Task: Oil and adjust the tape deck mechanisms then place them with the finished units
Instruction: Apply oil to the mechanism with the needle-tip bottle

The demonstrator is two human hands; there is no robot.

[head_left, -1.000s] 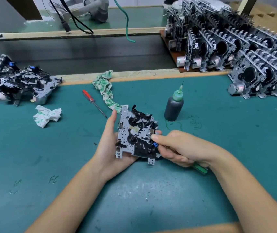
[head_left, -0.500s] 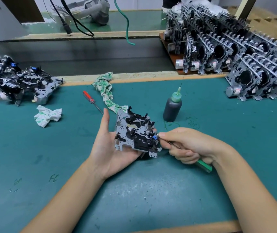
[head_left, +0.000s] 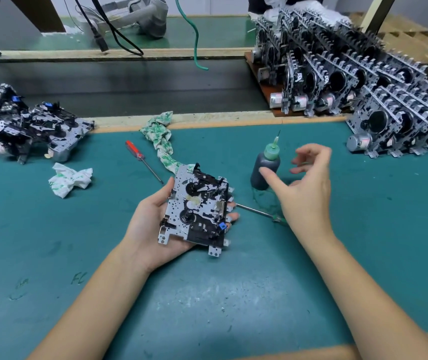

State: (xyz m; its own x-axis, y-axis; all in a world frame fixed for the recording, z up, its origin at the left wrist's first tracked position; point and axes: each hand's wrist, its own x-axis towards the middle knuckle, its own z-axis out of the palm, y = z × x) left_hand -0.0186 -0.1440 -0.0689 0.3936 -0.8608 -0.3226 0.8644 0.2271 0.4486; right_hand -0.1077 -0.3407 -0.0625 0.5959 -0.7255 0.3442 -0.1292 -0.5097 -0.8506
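Red-handled screwdriver (head_left: 140,160) on green mat (head_left: 207,294), crumpled paper (head_left: 69,179), twisted rag (head_left: 159,136), hanging green cable (head_left: 196,35)

right hand (head_left: 304,188) | released green screwdriver (head_left: 255,211) onto mat | lifted, fingers spread

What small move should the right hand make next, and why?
Probably close the right hand on the oil bottle. It is open and empty beside the upright bottle, the green-handled screwdriver lies on the mat, and the left hand holds the mechanism face up, ready for oiling.
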